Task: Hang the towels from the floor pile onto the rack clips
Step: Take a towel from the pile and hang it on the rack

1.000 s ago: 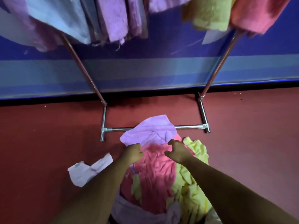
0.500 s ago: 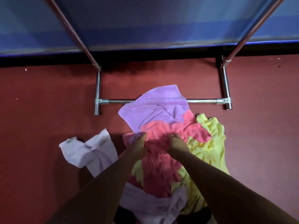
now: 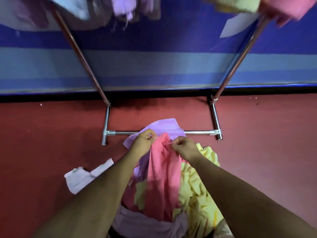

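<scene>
Left hand [image 3: 143, 140], right hand [image 3: 185, 148] each pinch top edge of pink towel [image 3: 163, 170], near together, likely seeking corners for clips. Towel's tail in pile [image 3: 197, 194] on floor [image 3: 42, 143], touching rack base bar [image 3: 197, 132].

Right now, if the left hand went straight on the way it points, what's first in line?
Likely the purple towel just beyond the left hand, then the rack's base bar; depth unclear.
</scene>
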`<state>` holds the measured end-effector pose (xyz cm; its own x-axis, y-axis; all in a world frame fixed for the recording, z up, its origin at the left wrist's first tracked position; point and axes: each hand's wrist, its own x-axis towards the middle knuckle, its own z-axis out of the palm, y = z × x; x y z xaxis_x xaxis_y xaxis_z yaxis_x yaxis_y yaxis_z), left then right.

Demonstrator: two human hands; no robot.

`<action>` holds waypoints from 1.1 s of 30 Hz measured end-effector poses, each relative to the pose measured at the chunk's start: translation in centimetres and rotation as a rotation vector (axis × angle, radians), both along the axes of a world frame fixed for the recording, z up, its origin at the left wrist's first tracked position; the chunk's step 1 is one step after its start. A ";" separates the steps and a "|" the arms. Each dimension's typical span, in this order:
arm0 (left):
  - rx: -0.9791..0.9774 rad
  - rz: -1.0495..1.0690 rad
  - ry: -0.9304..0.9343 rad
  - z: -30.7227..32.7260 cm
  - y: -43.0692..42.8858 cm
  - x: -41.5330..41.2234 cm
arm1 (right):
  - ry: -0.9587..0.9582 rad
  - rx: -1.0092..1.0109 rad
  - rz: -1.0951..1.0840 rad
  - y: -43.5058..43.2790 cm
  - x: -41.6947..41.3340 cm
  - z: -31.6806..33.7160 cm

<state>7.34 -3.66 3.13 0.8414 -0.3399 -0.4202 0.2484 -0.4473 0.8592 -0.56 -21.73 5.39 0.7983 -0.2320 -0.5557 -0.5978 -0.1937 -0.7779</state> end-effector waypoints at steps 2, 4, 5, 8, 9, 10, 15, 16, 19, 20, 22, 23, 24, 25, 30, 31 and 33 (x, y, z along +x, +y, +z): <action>-0.092 0.039 -0.012 4.6 -0.7 0.3 | -0.083 0.024 -0.028 -0.2 0.3 4.3; -0.191 0.087 -0.048 9.4 -1.2 0.2 | -0.167 0.047 -0.072 -0.2 0.2 8.5; -0.233 0.109 -0.058 12.0 -1.4 -0.2 | -0.207 0.049 -0.093 -0.2 0.1 10.7; -0.359 0.120 -0.065 19.0 -1.2 -1.9 | -0.328 0.060 -0.135 0.1 -0.8 17.2; -0.404 0.128 -0.066 21.2 -1.1 -2.6 | -0.374 0.066 -0.130 0.3 -1.3 19.5; -0.465 0.142 -0.062 23.3 -0.9 -3.3 | -0.422 0.068 -0.121 0.6 -1.8 21.6; -0.765 0.292 0.015 31.9 0.4 -7.0 | -0.624 0.146 -0.131 2.2 -5.2 29.9; -0.788 0.308 0.009 32.6 0.7 -7.8 | -0.646 0.166 -0.131 2.5 -5.8 30.7; -0.732 0.214 -0.062 32.3 1.7 -10.3 | -0.675 0.138 -0.094 3.1 -8.0 31.2; -0.676 0.172 -0.082 31.8 2.1 -10.9 | -0.673 0.108 -0.083 3.2 -8.5 30.9; -0.575 0.134 -0.131 31.4 2.7 -11.1 | -0.653 0.043 -0.082 3.1 -9.0 30.5; -0.562 0.133 -0.151 31.4 2.9 -10.9 | -0.637 0.025 -0.088 2.8 -9.0 30.3; -0.568 0.131 -0.164 31.6 3.1 -10.7 | -0.624 0.019 -0.098 2.5 -8.9 30.2; -0.587 0.123 -0.169 31.9 3.2 -10.5 | -0.608 0.020 -0.108 2.1 -8.8 30.2; -0.680 -0.001 -0.142 33.0 3.2 -10.6 | -0.516 0.201 -0.091 1.8 -8.6 30.1; -0.698 -0.027 -0.126 33.3 3.0 -10.8 | -0.495 0.316 -0.083 2.2 -8.7 30.2; -0.714 -0.096 -0.115 33.7 2.8 -11.2 | -0.464 0.474 -0.019 3.0 -8.5 30.3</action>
<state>-3.82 -0.89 36.82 0.8193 -0.5730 0.0207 0.1271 0.2168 0.9679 -9.08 -18.74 35.70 0.9776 -0.0629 -0.2007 -0.1804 0.2404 -0.9538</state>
